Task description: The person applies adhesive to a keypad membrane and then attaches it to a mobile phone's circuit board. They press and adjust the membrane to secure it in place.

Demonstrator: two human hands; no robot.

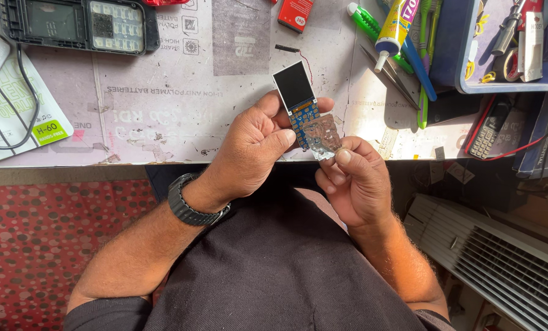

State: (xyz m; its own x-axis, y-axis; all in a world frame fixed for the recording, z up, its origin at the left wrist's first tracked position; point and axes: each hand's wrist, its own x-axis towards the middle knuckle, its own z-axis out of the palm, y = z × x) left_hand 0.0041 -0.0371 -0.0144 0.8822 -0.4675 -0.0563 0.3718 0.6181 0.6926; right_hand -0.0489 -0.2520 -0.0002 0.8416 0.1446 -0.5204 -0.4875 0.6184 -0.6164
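Observation:
My left hand (pixel 253 150) pinches a small blue phone circuit board (pixel 305 115) with a dark screen (pixel 293 86) at its top end, held upright above the table's front edge. My right hand (pixel 353 179) grips a clear, crinkled film piece (pixel 323 136) that lies against the board's lower right side, thumb pressed on it. A black watch (pixel 188 205) sits on my left wrist. Both hands hover just in front of the worktable (pixel 163 110).
A dismantled phone housing with keypad (pixel 80 24) lies at the back left. A glue tube (pixel 394 27), green-handled tools (pixel 372 27) and tweezers (pixel 391 75) lie at the back right beside a blue tray (pixel 458 67). A keypad phone (pixel 488 129) rests on the right.

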